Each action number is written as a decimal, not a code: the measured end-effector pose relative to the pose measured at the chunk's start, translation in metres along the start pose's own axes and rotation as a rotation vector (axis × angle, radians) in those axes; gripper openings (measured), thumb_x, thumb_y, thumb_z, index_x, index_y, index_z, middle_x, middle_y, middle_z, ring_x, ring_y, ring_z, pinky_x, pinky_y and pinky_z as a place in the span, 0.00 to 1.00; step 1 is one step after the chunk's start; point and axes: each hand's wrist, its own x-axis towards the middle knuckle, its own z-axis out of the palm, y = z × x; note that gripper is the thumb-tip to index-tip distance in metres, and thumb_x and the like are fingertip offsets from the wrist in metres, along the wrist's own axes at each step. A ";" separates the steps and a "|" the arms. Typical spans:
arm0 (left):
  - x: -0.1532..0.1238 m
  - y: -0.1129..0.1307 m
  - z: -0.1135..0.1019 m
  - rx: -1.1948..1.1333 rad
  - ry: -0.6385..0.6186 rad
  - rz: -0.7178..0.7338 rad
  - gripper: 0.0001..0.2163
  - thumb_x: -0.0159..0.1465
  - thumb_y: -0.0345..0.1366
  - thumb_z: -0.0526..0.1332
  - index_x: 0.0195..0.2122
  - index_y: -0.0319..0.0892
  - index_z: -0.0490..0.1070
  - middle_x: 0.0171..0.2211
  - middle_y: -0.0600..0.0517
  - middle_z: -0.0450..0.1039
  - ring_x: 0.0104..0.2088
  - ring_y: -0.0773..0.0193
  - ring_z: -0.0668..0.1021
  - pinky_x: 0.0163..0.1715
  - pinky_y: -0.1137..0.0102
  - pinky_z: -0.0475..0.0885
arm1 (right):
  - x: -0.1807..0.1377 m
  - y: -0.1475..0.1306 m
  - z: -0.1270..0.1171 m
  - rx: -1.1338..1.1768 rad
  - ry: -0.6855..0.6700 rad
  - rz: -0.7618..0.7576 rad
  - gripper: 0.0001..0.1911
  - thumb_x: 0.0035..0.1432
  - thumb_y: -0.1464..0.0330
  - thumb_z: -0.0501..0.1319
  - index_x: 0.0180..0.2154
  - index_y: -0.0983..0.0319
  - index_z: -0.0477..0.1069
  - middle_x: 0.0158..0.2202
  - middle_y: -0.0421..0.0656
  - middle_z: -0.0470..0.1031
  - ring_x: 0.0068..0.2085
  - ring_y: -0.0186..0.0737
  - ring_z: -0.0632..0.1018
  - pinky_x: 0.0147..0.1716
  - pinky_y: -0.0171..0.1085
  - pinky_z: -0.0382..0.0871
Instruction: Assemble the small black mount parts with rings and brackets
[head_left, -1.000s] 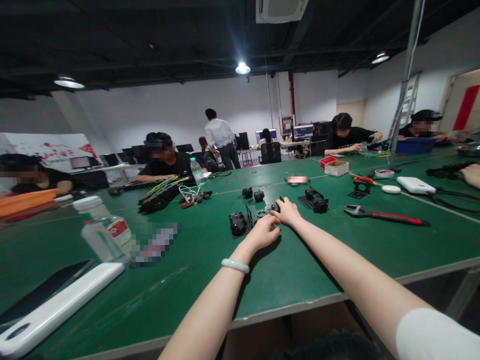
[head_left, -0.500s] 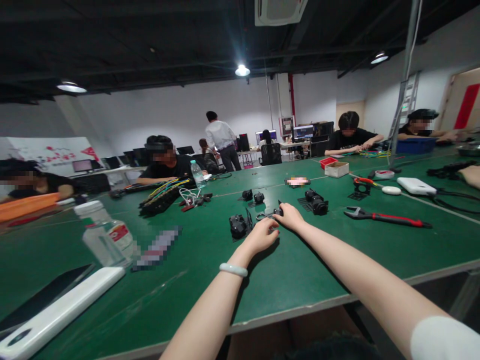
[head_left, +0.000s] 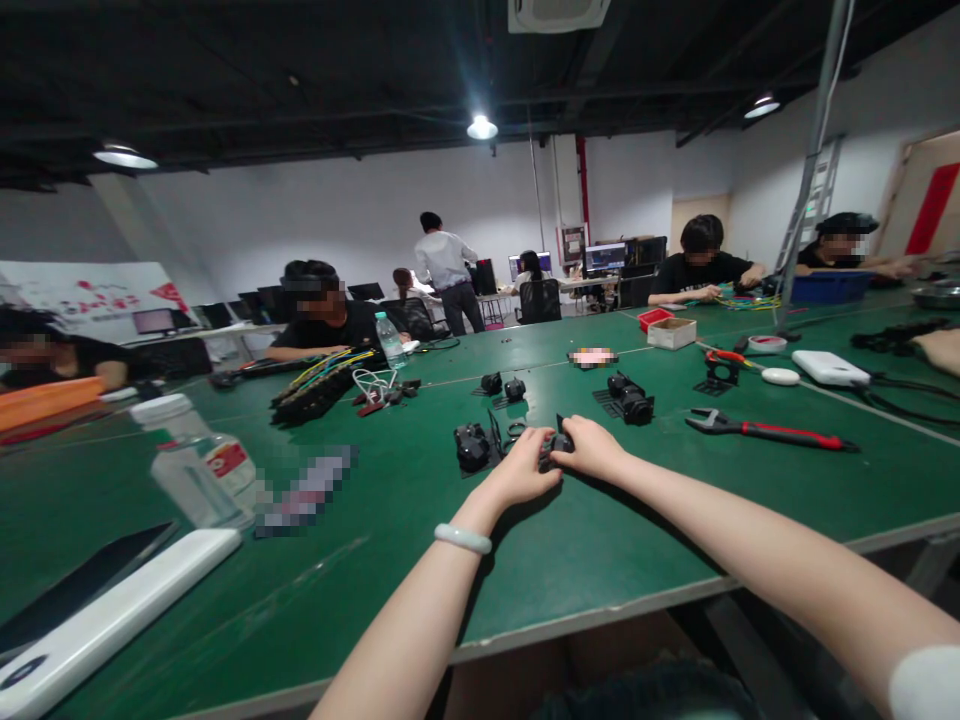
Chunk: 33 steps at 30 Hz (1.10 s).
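Observation:
A small black part [head_left: 558, 446] with an upright thin plate is between my two hands, low over the table, its shape mostly covered by fingers. My right hand [head_left: 596, 446] is closed on its right side, thumb and fingers pinching it. From the left, my left hand [head_left: 526, 470], below a pale bangle, has its fingers curled against the same part. Just behind my left fingers lies a grey ring-shaped thing [head_left: 516, 429]. Beside that hand stands a black motor-like assembly [head_left: 472, 448] on a flat plate. A similar black assembly [head_left: 628, 400] sits beyond my right hand.
Two smaller black pieces [head_left: 514, 390] lie farther back. To the right are a red-handled adjustable wrench [head_left: 780, 432], a white box [head_left: 672, 333] and a white power bank [head_left: 831, 368]. A clear plastic jar [head_left: 199, 465] stands left on the green table [head_left: 615, 560]. Several people sit across it.
My left hand has closed in on the black part, its fingers now against it. My right hand has drawn slightly toward me and to the right. The view has shifted a little.

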 end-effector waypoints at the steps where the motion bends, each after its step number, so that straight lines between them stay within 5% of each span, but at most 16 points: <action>1: -0.001 0.000 0.000 -0.009 -0.019 0.008 0.23 0.47 0.30 0.58 0.46 0.40 0.57 0.42 0.47 0.61 0.44 0.60 0.66 0.46 0.66 0.62 | 0.000 0.000 -0.004 -0.008 -0.026 -0.031 0.23 0.46 0.54 0.54 0.39 0.64 0.63 0.38 0.49 0.68 0.38 0.42 0.70 0.34 0.35 0.60; 14: -0.001 0.009 -0.006 0.005 -0.155 0.003 0.22 0.45 0.34 0.60 0.43 0.40 0.62 0.38 0.49 0.67 0.37 0.59 0.70 0.38 0.67 0.65 | -0.007 -0.004 -0.031 -0.048 -0.360 -0.212 0.25 0.45 0.51 0.52 0.42 0.60 0.66 0.36 0.46 0.73 0.34 0.44 0.74 0.28 0.33 0.61; 26: -0.007 0.024 -0.019 0.105 -0.276 -0.013 0.18 0.43 0.45 0.61 0.32 0.38 0.67 0.26 0.54 0.67 0.24 0.67 0.68 0.21 0.75 0.58 | -0.009 -0.010 -0.049 -0.031 -0.482 -0.398 0.26 0.43 0.49 0.53 0.41 0.57 0.69 0.30 0.44 0.74 0.28 0.41 0.73 0.21 0.32 0.56; 33: -0.006 0.030 -0.019 0.104 -0.272 -0.056 0.15 0.46 0.41 0.59 0.32 0.37 0.67 0.26 0.52 0.69 0.25 0.66 0.69 0.23 0.75 0.59 | -0.009 -0.015 -0.044 -0.095 -0.443 -0.298 0.36 0.43 0.42 0.43 0.32 0.63 0.73 0.27 0.50 0.73 0.26 0.42 0.72 0.21 0.34 0.55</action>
